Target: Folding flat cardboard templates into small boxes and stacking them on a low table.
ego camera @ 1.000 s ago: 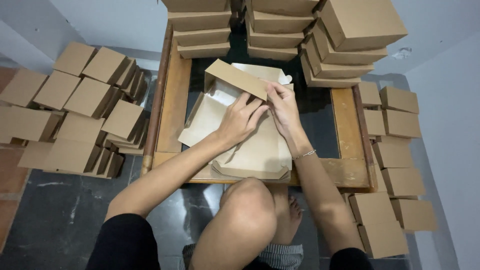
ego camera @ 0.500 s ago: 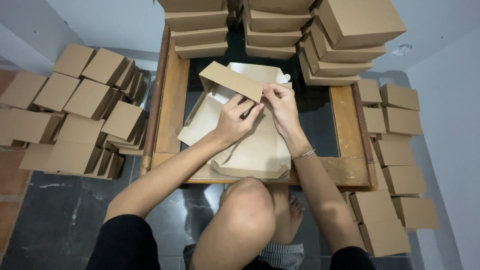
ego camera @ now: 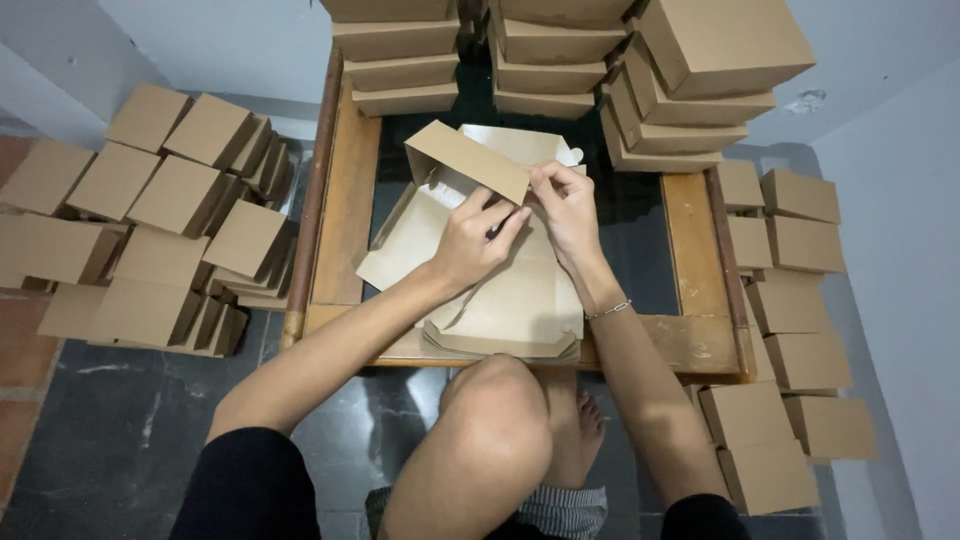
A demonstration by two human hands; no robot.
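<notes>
A flat brown cardboard box blank (ego camera: 500, 290) lies on a low wooden table (ego camera: 345, 215) with a dark top. One long flap (ego camera: 465, 160) of the blank stands folded up at an angle. My left hand (ego camera: 475, 240) pinches the lower right end of that flap with its fingertips. My right hand (ego camera: 565, 205) grips the same end from the right side, thumb against the fold. A thin bracelet sits on my right wrist. My bare knee shows below the table's front edge.
Stacks of folded brown boxes (ego camera: 640, 90) stand along the table's far edge. Many more folded boxes (ego camera: 160, 220) lie in a heap on the floor at the left, and others (ego camera: 790, 300) are lined up along the right wall. The floor is dark tile.
Both hands have shifted slightly toward the far side, lifting the long flap more upright. The fingers of my left hand have closed in on the flap's end.
</notes>
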